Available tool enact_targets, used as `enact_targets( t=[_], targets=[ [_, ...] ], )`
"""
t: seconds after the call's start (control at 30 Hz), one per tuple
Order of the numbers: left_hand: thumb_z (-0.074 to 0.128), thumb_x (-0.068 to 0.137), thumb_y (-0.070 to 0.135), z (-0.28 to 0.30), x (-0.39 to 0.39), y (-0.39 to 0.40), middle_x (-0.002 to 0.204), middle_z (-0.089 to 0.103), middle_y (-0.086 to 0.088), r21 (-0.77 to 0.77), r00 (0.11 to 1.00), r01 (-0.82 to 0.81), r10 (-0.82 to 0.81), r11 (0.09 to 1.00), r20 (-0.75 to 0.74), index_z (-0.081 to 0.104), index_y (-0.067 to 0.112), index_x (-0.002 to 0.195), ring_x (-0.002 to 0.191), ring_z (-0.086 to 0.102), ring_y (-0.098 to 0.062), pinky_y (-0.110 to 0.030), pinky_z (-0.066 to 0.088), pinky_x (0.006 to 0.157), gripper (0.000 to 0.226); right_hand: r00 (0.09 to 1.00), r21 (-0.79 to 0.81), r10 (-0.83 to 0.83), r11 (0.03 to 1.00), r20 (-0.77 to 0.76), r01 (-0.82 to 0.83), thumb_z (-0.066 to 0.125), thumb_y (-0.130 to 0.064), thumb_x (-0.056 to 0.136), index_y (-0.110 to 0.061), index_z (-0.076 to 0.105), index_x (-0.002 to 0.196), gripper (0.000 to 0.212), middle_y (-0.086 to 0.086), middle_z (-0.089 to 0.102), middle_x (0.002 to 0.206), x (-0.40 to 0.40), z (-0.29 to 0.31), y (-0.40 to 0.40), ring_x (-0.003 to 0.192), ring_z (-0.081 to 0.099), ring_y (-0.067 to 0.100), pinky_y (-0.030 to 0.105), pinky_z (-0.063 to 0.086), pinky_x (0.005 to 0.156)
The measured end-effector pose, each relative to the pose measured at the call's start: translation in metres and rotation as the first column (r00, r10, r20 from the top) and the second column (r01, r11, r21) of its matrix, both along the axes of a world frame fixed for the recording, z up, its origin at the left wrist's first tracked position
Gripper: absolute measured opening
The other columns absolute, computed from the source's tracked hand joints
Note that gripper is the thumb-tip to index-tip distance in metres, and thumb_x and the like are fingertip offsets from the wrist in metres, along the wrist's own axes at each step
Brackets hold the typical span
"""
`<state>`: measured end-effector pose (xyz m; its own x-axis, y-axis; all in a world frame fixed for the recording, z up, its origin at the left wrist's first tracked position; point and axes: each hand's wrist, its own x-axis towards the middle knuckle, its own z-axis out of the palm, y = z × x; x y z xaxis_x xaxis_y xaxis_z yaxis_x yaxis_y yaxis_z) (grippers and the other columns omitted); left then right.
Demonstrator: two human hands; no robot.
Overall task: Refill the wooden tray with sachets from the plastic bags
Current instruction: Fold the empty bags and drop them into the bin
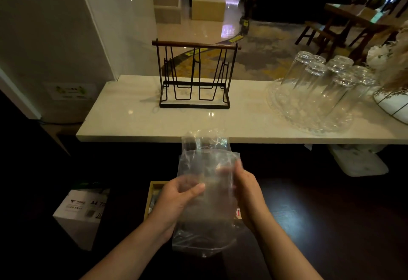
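Observation:
Both my hands hold a clear plastic bag (205, 169) upright in front of me, below the marble counter's edge. My left hand (176, 200) grips its left side with the thumb across the front. My right hand (247, 191) grips its right side, fingers curled round the film. The bag looks empty and see-through. Under it, on the dark lower surface, lies the wooden tray (149, 200); only its left rim and a few sachets (154, 202) inside show, the rest is hidden by my hands and the bag.
A black wire rack (194, 76) with a wooden handle stands on the marble counter (132, 120). Several upturned glasses (320, 85) sit on a clear glass tray at right, next to a wire vase (393, 103). A white paper box (81, 211) sits at lower left.

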<state>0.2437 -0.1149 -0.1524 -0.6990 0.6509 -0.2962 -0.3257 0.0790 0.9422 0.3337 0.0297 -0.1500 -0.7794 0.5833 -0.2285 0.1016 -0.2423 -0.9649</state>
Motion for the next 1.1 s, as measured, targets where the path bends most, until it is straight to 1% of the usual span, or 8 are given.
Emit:
enact_targets(
  t=[0.13, 0.27, 0.47, 0.6, 0.73, 0.83, 0.93, 1.1],
  targets=[
    [0.083, 0.064, 0.021, -0.004, 0.000, 0.000, 0.067, 0.062, -0.001, -0.109, 0.984, -0.082, 0.063, 0.991, -0.170, 0.060, 0.014, 0.068, 0.065, 0.059, -0.011, -0.025, 0.045, 0.063, 0.024, 0.990, 0.125, 0.110, 0.987, -0.090, -0.098, 0.051, -0.070, 0.077, -0.019, 0.067, 0.115, 0.066, 0.008, 0.069, 0.117, 0.000, 0.005, 0.007, 0.111, 0.064, 0.024, 0.030, 0.051, 0.081],
    [0.082, 0.069, 0.016, -0.002, 0.002, 0.001, 0.076, 0.065, -0.007, -0.096, 0.964, -0.154, 0.128, 0.983, -0.234, 0.060, 0.012, 0.075, 0.075, 0.062, -0.020, -0.033, 0.050, 0.070, 0.022, 0.979, 0.182, 0.183, 0.969, -0.088, -0.165, 0.060, -0.048, 0.083, -0.013, 0.061, 0.123, 0.054, -0.004, 0.060, 0.130, 0.004, 0.003, 0.005, 0.121, 0.056, 0.009, 0.019, 0.048, 0.088],
    [0.073, 0.054, 0.063, -0.005, 0.001, -0.011, 0.079, 0.064, 0.002, -0.131, 0.946, 0.047, -0.086, 0.990, -0.311, 0.061, 0.027, 0.071, 0.074, 0.061, -0.009, -0.030, 0.052, 0.068, 0.041, 0.983, -0.012, -0.064, 0.998, -0.172, 0.063, 0.065, -0.019, 0.084, -0.008, 0.072, 0.100, 0.021, 0.005, 0.076, 0.096, 0.000, 0.011, 0.005, 0.092, 0.071, 0.019, 0.027, 0.055, 0.075],
    [0.071, 0.051, 0.071, 0.003, 0.011, -0.012, 0.085, 0.066, 0.018, -0.047, 0.975, 0.114, -0.121, 0.992, -0.189, 0.059, 0.038, 0.088, 0.080, 0.064, 0.001, -0.017, 0.051, 0.065, 0.051, 0.969, 0.091, -0.155, 0.980, -0.193, 0.175, 0.063, -0.020, 0.087, -0.017, 0.074, 0.091, 0.012, 0.006, 0.075, 0.094, -0.006, 0.018, 0.011, 0.092, 0.068, 0.016, 0.025, 0.054, 0.080],
    [0.071, 0.072, 0.046, 0.012, 0.010, -0.005, 0.106, 0.065, 0.012, -0.003, 0.992, 0.047, -0.046, 0.999, 0.118, 0.042, 0.036, 0.123, 0.090, 0.069, -0.011, -0.029, 0.056, 0.067, 0.060, 0.977, 0.205, -0.125, 0.966, -0.174, 0.161, 0.059, -0.032, 0.090, -0.030, 0.071, 0.104, 0.018, 0.025, 0.065, 0.106, -0.012, 0.015, 0.004, 0.096, 0.064, 0.032, 0.036, 0.050, 0.087],
    [0.065, 0.083, 0.024, 0.011, 0.007, -0.004, 0.109, 0.072, -0.006, -0.098, 0.988, 0.145, -0.139, 0.985, 0.069, 0.058, 0.017, 0.118, 0.092, 0.071, -0.019, -0.034, 0.056, 0.072, 0.036, 0.981, 0.123, -0.103, 0.985, -0.165, 0.125, 0.062, -0.040, 0.087, -0.037, 0.045, 0.134, 0.050, 0.004, 0.066, 0.121, -0.014, 0.009, -0.004, 0.111, 0.063, 0.019, 0.037, 0.051, 0.093],
    [0.060, 0.087, 0.007, 0.010, 0.006, -0.002, 0.094, 0.076, -0.007, -0.057, 1.000, 0.004, -0.006, 0.998, -0.024, 0.061, 0.012, 0.107, 0.080, 0.072, -0.017, -0.024, 0.055, 0.059, 0.020, 0.993, -0.062, -0.048, 0.997, -0.108, 0.042, 0.078, -0.034, 0.074, -0.031, 0.028, 0.144, 0.086, 0.004, 0.068, 0.118, -0.010, 0.006, 0.002, 0.107, 0.066, 0.019, 0.032, 0.055, 0.083],
    [0.062, 0.084, 0.001, 0.011, -0.006, -0.007, 0.096, 0.076, -0.005, 0.010, 0.988, -0.087, 0.088, 0.996, -0.125, 0.059, 0.016, 0.108, 0.089, 0.071, -0.023, -0.032, 0.058, 0.071, 0.029, 0.958, 0.067, 0.273, 0.958, 0.090, -0.279, 0.068, -0.007, 0.082, -0.029, 0.054, 0.125, 0.050, 0.005, 0.069, 0.114, 0.006, 0.005, 0.006, 0.095, 0.070, 0.020, 0.032, 0.057, 0.079]
  ],
)
